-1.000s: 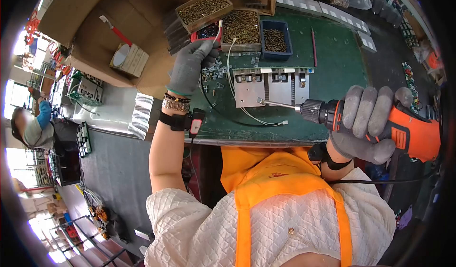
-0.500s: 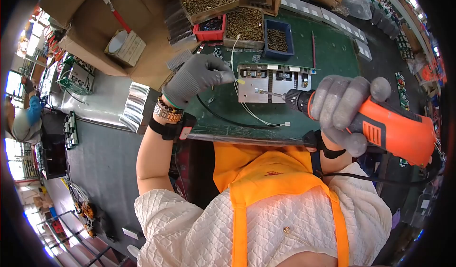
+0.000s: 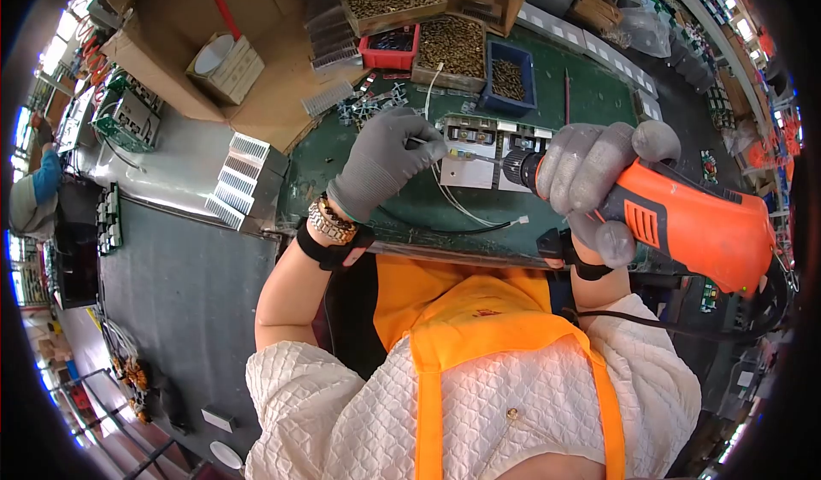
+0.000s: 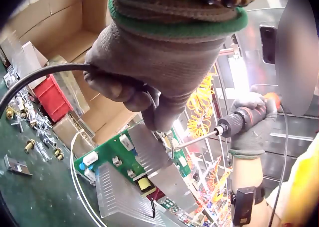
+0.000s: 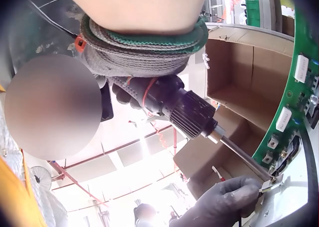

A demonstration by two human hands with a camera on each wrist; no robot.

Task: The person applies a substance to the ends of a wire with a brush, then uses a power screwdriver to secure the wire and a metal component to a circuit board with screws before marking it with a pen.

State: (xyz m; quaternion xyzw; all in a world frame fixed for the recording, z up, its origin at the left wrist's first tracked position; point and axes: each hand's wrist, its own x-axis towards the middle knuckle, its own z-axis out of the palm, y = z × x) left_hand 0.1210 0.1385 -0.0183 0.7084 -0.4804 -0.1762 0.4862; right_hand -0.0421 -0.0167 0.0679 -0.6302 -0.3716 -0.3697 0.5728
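Observation:
The gloved left hand [image 3: 385, 159] pinches the end of a black cable [image 4: 52, 69] beside the circuit board. Its pale, yellowish end piece [image 3: 457, 153] is at the screwdriver's tip. The gloved right hand [image 3: 590, 172] grips an orange and black electric screwdriver [image 3: 697, 223], whose long metal bit [image 4: 198, 139] points left at the board's metal plate. Flat metal plates and finned heat sinks [image 4: 119, 192] are mounted on the green circuit board [image 4: 122, 147]. In the right wrist view, the bit's tip and the left fingertips meet close over a pale plate [image 5: 286, 202].
Behind the board stand open boxes of brass screws [image 3: 451, 46], a red tray [image 3: 389, 48] and a blue bin [image 3: 510, 74]. Loose metal parts [image 3: 376, 104] and white wires [image 3: 453, 198] lie on the green tabletop. A cardboard box [image 3: 269, 18] is at back left; another person [image 3: 34, 181] is further left.
The left hand has come from beside the screw boxes toward the board, bringing the cable end to the bit. The right hand has shifted left with the screwdriver, its bit staying over the plate.

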